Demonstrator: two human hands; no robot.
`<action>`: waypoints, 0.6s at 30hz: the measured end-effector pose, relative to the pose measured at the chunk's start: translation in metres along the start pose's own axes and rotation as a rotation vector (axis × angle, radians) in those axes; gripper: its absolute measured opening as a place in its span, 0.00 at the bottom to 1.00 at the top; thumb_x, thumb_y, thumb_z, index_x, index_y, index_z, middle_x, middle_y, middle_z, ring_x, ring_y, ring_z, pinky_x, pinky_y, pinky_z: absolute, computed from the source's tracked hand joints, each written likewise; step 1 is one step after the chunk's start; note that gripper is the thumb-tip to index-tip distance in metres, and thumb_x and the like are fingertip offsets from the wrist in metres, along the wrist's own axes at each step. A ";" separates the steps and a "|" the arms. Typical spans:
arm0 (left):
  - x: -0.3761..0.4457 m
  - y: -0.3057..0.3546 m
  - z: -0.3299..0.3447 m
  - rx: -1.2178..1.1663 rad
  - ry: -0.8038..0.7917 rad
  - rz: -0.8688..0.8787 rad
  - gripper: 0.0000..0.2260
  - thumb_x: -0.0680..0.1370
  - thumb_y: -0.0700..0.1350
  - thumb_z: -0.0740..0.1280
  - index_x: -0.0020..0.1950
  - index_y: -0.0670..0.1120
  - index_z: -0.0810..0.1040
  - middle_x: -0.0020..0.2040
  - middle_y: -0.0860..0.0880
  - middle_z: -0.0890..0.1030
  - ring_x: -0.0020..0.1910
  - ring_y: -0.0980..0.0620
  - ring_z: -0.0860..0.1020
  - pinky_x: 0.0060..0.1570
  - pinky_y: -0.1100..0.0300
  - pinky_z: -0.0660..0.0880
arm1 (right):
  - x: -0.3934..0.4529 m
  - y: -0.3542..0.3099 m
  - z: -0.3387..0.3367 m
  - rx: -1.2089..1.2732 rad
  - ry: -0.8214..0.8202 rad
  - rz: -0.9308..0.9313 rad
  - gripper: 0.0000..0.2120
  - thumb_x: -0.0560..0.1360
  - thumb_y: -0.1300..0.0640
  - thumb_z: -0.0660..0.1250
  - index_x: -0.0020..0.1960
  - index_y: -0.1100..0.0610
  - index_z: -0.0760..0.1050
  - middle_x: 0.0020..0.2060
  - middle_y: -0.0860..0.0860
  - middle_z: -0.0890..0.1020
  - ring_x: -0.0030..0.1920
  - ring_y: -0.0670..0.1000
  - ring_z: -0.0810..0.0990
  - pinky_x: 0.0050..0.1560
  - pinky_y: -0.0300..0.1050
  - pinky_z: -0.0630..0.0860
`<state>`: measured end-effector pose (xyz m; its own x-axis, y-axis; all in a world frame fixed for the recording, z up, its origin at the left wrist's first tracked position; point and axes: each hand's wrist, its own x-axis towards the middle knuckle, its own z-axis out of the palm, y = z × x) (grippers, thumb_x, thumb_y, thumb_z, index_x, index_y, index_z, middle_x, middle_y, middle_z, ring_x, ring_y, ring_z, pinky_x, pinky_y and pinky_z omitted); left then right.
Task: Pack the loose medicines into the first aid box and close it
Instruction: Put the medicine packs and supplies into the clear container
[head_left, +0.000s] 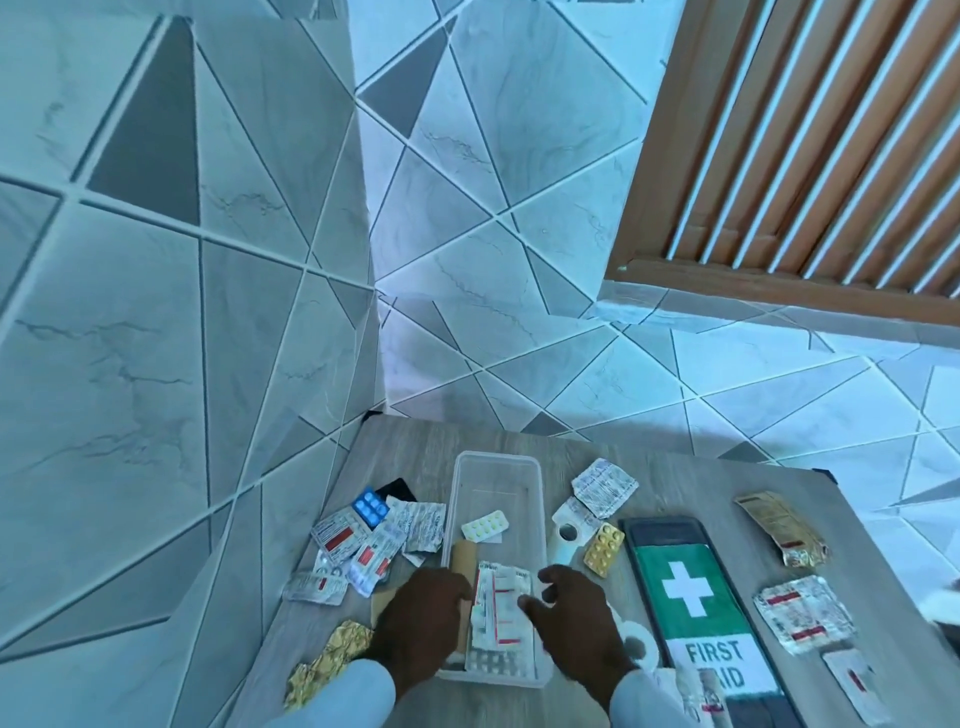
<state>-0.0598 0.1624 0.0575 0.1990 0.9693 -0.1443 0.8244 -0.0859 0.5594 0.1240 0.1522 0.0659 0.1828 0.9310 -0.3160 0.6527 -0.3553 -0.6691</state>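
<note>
One clear plastic first aid box (496, 470) lies open on the wooden table (691, 480), and everything else is placed around it. Inside it: one strip of yellow tablets (484, 528) near the middle, one brown cardboard tube (464, 557) against its left wall, and a stack of red-and-white blister packs (503, 610) at its near end. One lid (691, 597) lies flat just right of the box, green with a white cross and the words FIRST AID. Left of the box sits a heap of loose silver strips (374, 545) — roughly six, though they overlap too much for a sure count — plus one blue blister pack (370, 507) and one crumpled gold foil (324, 662) nearer the person. Between box and lid lie one gold tablet strip (603, 548), one white tape roll (566, 535) and a silver pack (604, 486). Beyond the lid, well right of the box, are one gold sachet (782, 527) and one silver-and-red strip (802, 613). The left hand (423, 616) rests over the box's near left edge, fingers curled down onto the tube's lower end; whether it truly grips it cannot be told. The right hand (574, 613) is at the box's right wall — fingers loosely spread, thumb tip touching the stack.
</note>
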 end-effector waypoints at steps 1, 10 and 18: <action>0.004 -0.004 0.002 0.012 0.030 0.012 0.14 0.80 0.40 0.58 0.60 0.49 0.79 0.60 0.49 0.80 0.59 0.51 0.76 0.60 0.60 0.72 | 0.001 0.005 -0.006 -0.072 0.042 -0.048 0.18 0.73 0.49 0.69 0.60 0.52 0.73 0.50 0.49 0.79 0.48 0.47 0.79 0.53 0.42 0.76; 0.052 0.038 0.027 0.005 0.004 0.104 0.14 0.79 0.46 0.61 0.65 0.54 0.75 0.63 0.52 0.76 0.64 0.53 0.73 0.65 0.61 0.67 | 0.008 0.086 -0.059 -0.518 -0.129 0.068 0.38 0.63 0.42 0.75 0.69 0.46 0.62 0.64 0.51 0.70 0.65 0.56 0.70 0.61 0.55 0.71; 0.108 0.103 0.055 0.393 -0.056 0.253 0.25 0.75 0.52 0.67 0.71 0.51 0.67 0.69 0.50 0.73 0.66 0.44 0.69 0.66 0.48 0.66 | 0.013 0.120 -0.049 -0.314 -0.039 0.041 0.29 0.65 0.42 0.70 0.63 0.45 0.66 0.58 0.47 0.75 0.59 0.52 0.75 0.60 0.52 0.73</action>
<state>0.0755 0.2461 0.0546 0.4392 0.8936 -0.0929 0.8822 -0.4094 0.2327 0.2411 0.1253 0.0143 0.1891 0.9104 -0.3679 0.8416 -0.3433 -0.4170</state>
